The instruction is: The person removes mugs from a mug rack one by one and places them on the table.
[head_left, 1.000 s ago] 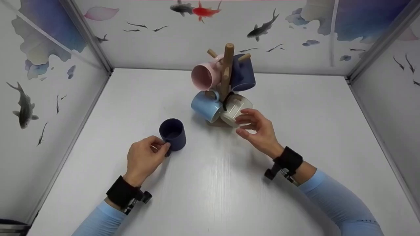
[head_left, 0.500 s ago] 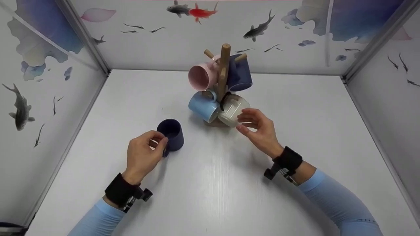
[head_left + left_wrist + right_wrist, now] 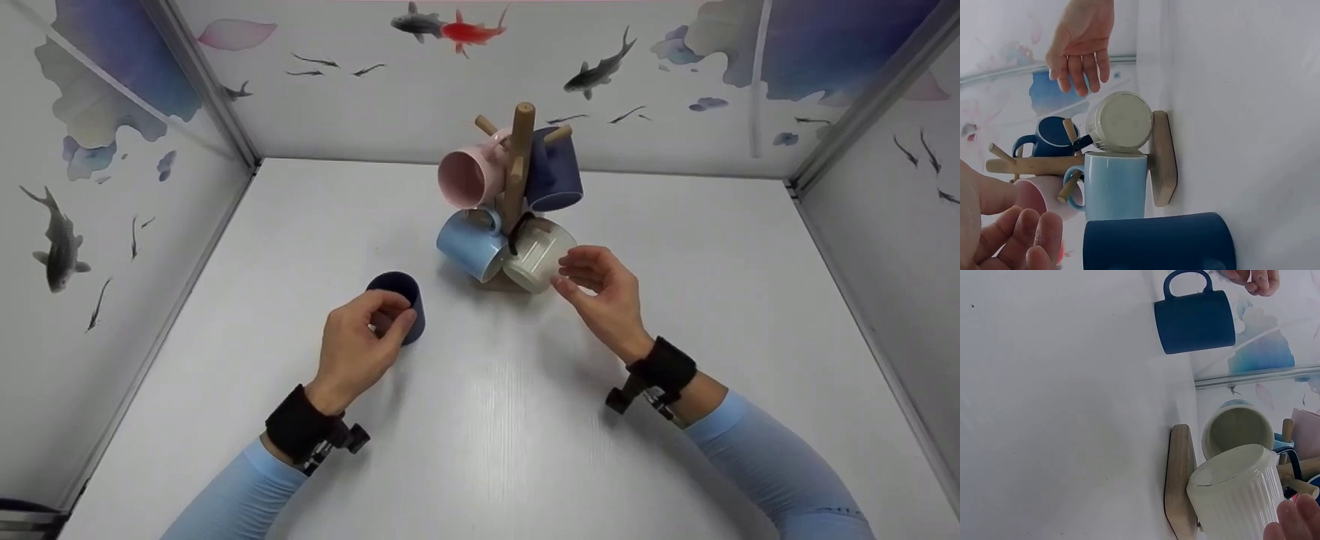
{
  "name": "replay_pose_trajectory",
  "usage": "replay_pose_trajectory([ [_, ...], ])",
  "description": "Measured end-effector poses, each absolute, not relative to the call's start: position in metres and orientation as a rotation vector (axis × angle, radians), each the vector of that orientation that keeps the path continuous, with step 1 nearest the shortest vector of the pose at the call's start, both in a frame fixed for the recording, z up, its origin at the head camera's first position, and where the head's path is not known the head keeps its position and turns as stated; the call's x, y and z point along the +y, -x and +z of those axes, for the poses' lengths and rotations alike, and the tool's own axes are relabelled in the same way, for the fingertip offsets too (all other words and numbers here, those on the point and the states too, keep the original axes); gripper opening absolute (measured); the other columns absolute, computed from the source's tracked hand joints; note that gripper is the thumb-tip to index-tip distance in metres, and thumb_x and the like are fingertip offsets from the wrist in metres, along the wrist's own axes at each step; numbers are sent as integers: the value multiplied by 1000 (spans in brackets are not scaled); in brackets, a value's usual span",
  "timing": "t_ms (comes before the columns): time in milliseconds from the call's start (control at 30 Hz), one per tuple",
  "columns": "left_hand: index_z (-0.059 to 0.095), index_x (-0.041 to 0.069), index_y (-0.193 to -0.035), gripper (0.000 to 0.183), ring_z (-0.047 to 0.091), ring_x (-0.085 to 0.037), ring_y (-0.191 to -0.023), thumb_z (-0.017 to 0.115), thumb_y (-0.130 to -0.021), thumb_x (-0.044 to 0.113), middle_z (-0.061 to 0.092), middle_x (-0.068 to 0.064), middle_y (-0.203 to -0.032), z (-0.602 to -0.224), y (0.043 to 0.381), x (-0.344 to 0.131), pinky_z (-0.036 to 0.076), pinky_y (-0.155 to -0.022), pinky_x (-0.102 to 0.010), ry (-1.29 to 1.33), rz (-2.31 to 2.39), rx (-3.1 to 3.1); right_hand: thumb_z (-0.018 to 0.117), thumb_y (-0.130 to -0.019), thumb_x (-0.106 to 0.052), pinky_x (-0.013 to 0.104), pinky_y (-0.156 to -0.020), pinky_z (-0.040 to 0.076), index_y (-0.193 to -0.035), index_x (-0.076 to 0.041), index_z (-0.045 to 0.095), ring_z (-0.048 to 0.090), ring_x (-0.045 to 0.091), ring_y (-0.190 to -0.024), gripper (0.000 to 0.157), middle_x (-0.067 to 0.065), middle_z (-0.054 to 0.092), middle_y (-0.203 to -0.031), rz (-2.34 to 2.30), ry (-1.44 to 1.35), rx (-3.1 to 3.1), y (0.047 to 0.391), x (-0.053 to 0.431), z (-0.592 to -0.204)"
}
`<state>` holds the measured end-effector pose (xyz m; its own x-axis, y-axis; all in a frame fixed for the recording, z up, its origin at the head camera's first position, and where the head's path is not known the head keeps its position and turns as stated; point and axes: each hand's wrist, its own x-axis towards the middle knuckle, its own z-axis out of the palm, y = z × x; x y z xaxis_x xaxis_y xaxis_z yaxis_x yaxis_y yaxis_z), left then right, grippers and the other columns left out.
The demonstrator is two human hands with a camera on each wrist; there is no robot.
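Observation:
A dark blue mug (image 3: 418, 324) stands upright on the white table, left of centre; its handle (image 3: 1188, 274) shows in the right wrist view. Just over its rim hovers my left hand (image 3: 362, 339), fingers loosely bent with nothing between them. The right wrist view has those fingertips above and apart from the mug. A wooden mug tree (image 3: 523, 139) carries a cream ribbed mug (image 3: 538, 257) with a black handle at its lower right. Beside that mug is my right hand (image 3: 609, 304), fingers relaxed and holding nothing, fingertips close to its side.
Also hanging on the tree are a light blue mug (image 3: 466, 244), a pink mug (image 3: 459, 178) and another dark blue mug (image 3: 556, 180). The tree's wooden base (image 3: 1163, 160) rests on the table (image 3: 480, 450). Walls painted with fish enclose the table at the back and sides.
My left hand has let go of the dark blue mug's handle and moved up and right over its rim. The right hand has shifted slightly right, away from the cream mug.

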<state>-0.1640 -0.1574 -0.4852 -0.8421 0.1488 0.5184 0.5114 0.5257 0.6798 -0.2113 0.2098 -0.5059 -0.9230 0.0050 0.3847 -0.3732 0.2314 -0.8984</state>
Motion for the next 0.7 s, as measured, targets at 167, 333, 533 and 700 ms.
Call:
replay_pose_trajectory([
  [167, 80, 6, -106, 9, 74, -15, -72, 84, -99, 8, 80, -7, -92, -485, 166, -147, 65, -64, -39, 608, -1246, -2341, 86, -95, -2, 20, -98, 64, -132, 4, 69, 80, 19, -110, 41, 22, 79, -124, 1735, -301, -2198, 212, 211, -506],
  [333, 79, 6, -107, 10, 74, -14, -72, 83, -99, 10, 80, -6, -94, -483, 168, -137, 64, -62, -38, 673, -1234, -2317, 86, -96, -3, 21, -96, 65, -132, 4, 69, 79, 9, -106, 41, 23, 78, -125, 1764, -259, -2193, 211, 211, -506],
  [533, 79, 7, -106, 7, 70, -16, -68, 81, -99, 9, 77, -4, -87, -485, 168, -129, 60, -61, -35, 732, -1205, -2294, 87, -97, -7, 25, -96, 66, -133, 2, 69, 79, 9, -107, 41, 23, 76, -129, 1792, -186, -2206, 213, 211, -507],
  [700, 79, 6, -105, 7, 70, -17, -68, 81, -98, 8, 75, -4, -85, -487, 168, -124, 55, -60, -32, 755, -1195, -2273, 86, -97, -9, 26, -94, 66, -133, 1, 69, 79, 10, -106, 41, 20, 75, -130, 1819, -135, -2228, 215, 212, -507],
])
